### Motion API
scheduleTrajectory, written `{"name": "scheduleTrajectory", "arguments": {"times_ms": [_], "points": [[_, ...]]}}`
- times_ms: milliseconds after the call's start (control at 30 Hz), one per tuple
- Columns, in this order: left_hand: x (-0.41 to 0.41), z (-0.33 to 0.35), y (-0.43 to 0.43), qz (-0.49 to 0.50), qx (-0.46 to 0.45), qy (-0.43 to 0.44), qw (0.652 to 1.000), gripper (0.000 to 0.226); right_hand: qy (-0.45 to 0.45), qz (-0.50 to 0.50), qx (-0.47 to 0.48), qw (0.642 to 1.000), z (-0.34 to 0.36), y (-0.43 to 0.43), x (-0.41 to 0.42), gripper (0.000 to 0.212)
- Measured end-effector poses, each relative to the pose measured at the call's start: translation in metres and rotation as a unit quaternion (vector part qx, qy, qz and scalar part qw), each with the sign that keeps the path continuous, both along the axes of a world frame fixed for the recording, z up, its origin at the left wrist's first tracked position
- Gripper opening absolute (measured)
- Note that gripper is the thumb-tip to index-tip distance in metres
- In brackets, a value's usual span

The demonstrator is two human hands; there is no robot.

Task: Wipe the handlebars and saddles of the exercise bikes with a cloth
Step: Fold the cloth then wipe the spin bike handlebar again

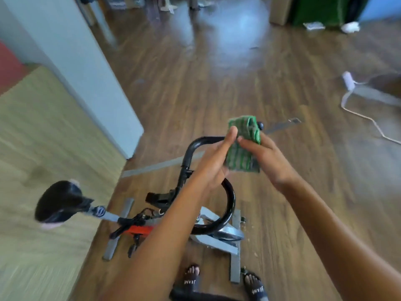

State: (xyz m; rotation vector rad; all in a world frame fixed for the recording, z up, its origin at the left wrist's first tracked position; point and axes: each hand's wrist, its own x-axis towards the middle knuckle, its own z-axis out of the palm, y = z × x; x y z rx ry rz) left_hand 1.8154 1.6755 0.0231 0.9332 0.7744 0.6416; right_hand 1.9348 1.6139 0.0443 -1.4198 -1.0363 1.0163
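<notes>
Both hands hold a folded green cloth just above the exercise bike's black handlebar: the left hand lies flat against it, the right hand grips its edge. The black saddle sits left of the handlebar.

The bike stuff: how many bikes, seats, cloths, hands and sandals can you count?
Exercise bike: 1
Saddle: 1
Green cloth, held between both hands: 1
Hands, left hand and right hand: 2
Sandals, one and the other: 2
Total: 7
</notes>
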Motion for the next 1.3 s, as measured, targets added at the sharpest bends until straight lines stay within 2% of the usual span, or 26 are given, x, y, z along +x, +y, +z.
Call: {"name": "scheduleTrajectory", "arguments": {"times_ms": [33,100,233,367,467,533,600,667,767,900,1000,1033,1067,1100,1133,1200,1300], "points": [[-0.002,0.001,0.007,-0.051,-0.014,-0.009,0.999,0.064,0.053,-0.043,-0.004,0.998,0.002,-0.001,-0.001,0.013],[-0.003,-0.002,0.020,-0.157,-0.029,-0.016,0.987,0.042,0.133,-0.103,-0.014,0.986,0.005,-0.006,-0.002,0.013],[-0.001,0.001,0.018,-0.295,-0.020,-0.020,0.955,0.041,0.244,-0.159,-0.021,0.957,0.004,-0.039,-0.019,0.041],[0.009,0.001,-0.009,-0.390,-0.006,-0.005,0.921,0.049,0.276,-0.243,0.020,0.930,-0.002,-0.082,-0.038,0.046],[0.009,0.005,-0.044,-0.424,0.010,-0.005,0.906,0.034,0.265,-0.342,0.066,0.899,-0.006,-0.113,-0.053,0.042],[0.003,0.003,-0.066,-0.430,0.035,0.010,0.902,0.023,0.257,-0.414,0.096,0.868,-0.007,-0.134,-0.068,0.035],[-0.006,-0.007,-0.083,-0.441,0.075,0.033,0.894,0.024,0.248,-0.466,0.117,0.841,-0.009,-0.154,-0.084,0.029],[-0.019,-0.020,-0.093,-0.462,0.120,0.071,0.876,0.028,0.226,-0.523,0.132,0.811,-0.014,-0.178,-0.104,0.025],[-0.033,-0.033,-0.103,-0.500,0.157,0.092,0.847,0.018,0.194,-0.617,0.150,0.748,-0.023,-0.212,-0.135,0.028],[-0.038,-0.037,-0.113,-0.579,0.206,0.086,0.784,0.024,0.170,-0.731,0.157,0.642,-0.048,-0.244,-0.179,0.048],[-0.039,-0.045,-0.119,-0.639,0.225,0.067,0.732,0.028,0.174,-0.782,0.096,0.590,-0.072,-0.237,-0.216,0.055],[-0.040,-0.049,-0.120,-0.654,0.233,0.062,0.717,0.029,0.185,-0.785,0.081,0.586,-0.080,-0.228,-0.227,0.048],[-0.042,-0.055,-0.120,-0.654,0.232,0.058,0.717,0.028,0.196,-0.775,0.062,0.598,-0.090,-0.217,-0.233,0.038],[-0.045,-0.060,-0.122,-0.668,0.232,0.052,0.705,0.027,0.200,-0.780,0.051,0.591,-0.096,-0.204,-0.245,0.029],[-0.048,-0.063,-0.123,-0.666,0.236,0.048,0.706,0.028,0.205,-0.777,0.039,0.593,-0.105,-0.193,-0.248,0.025],[-0.049,-0.073,-0.122,-0.651,0.242,0.043,0.718,0.032,0.188,-0.766,0.024,0.614,-0.116,-0.172,-0.246,0.037],[-0.046,-0.070,-0.123,-0.664,0.219,0.025,0.715,0.035,0.126,-0.780,-0.006,0.613,-0.120,-0.160,-0.227,0.071]]}}
